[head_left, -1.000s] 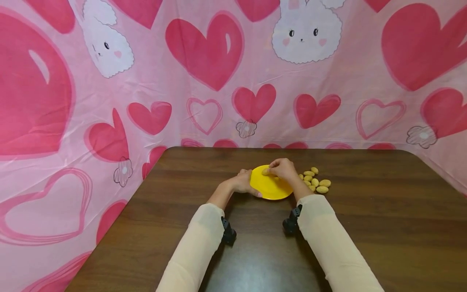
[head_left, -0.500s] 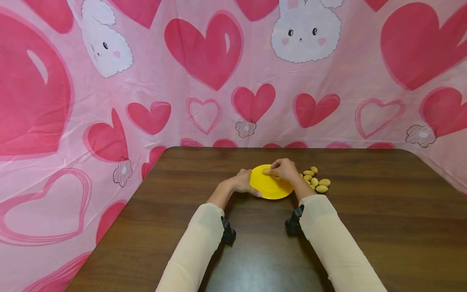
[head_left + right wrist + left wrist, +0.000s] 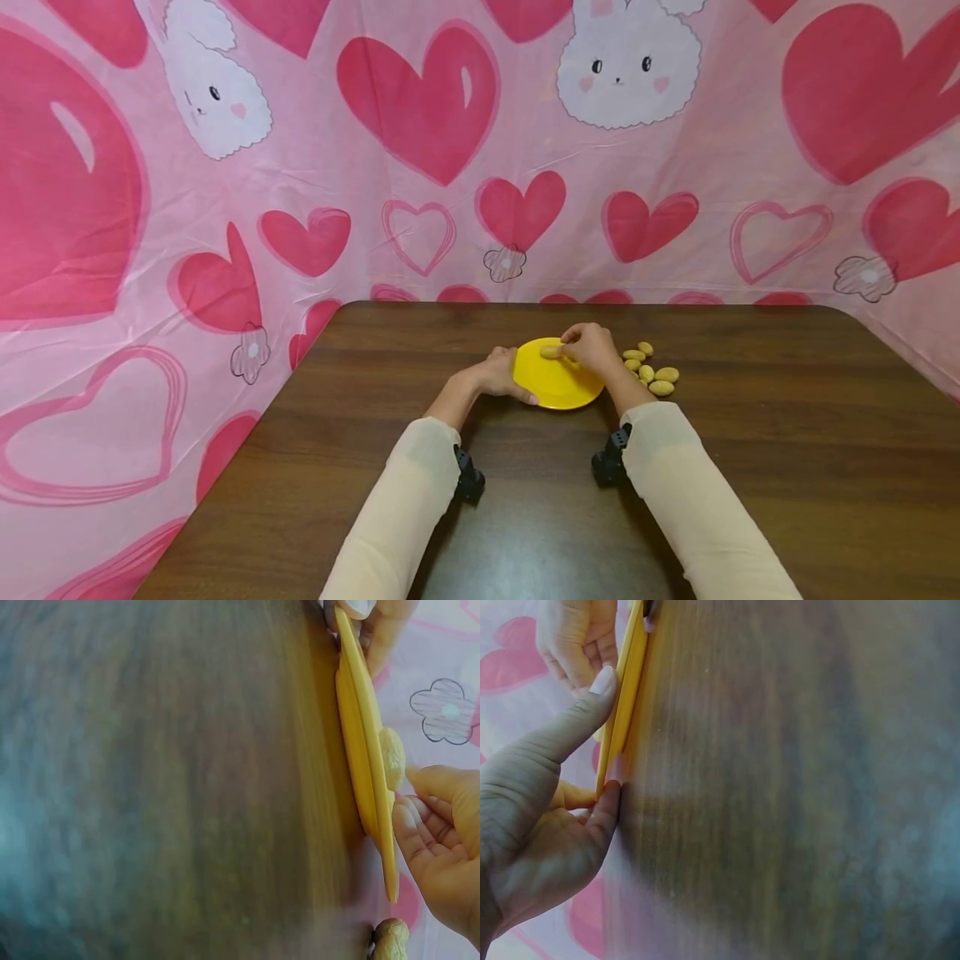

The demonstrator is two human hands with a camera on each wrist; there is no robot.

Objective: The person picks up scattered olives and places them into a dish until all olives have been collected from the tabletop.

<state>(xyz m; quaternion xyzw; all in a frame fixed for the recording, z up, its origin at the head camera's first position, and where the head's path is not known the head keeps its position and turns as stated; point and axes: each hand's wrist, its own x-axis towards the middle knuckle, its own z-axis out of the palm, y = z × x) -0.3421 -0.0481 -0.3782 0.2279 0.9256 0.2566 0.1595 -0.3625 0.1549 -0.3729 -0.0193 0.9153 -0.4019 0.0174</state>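
Observation:
A yellow plate (image 3: 558, 385) is on the brown table, seen edge-on in the left wrist view and the right wrist view. My left hand (image 3: 498, 375) grips its left edge, thumb (image 3: 592, 701) at the upper side and fingers (image 3: 604, 814) around the rim. One tan, rough-shelled oval nut (image 3: 551, 352) lies on the plate's far part; the right wrist view shows this nut (image 3: 392, 759) against the plate's face. Just right of it, over the plate, is my right hand (image 3: 592, 350), its fingers slightly bent and holding nothing, a narrow gap from the nut.
Several similar nuts (image 3: 664, 376) lie in a loose group right of the plate, partly behind the right forearm. The wooden table (image 3: 525, 517) ends at a far edge before a pink cloth (image 3: 420, 158) with hearts and rabbits. Each wrist carries a black camera (image 3: 468, 477).
My right hand has let go of the nut and shifted slightly right, uncovering more of it on the plate. The left hand still grips the plate in the same place.

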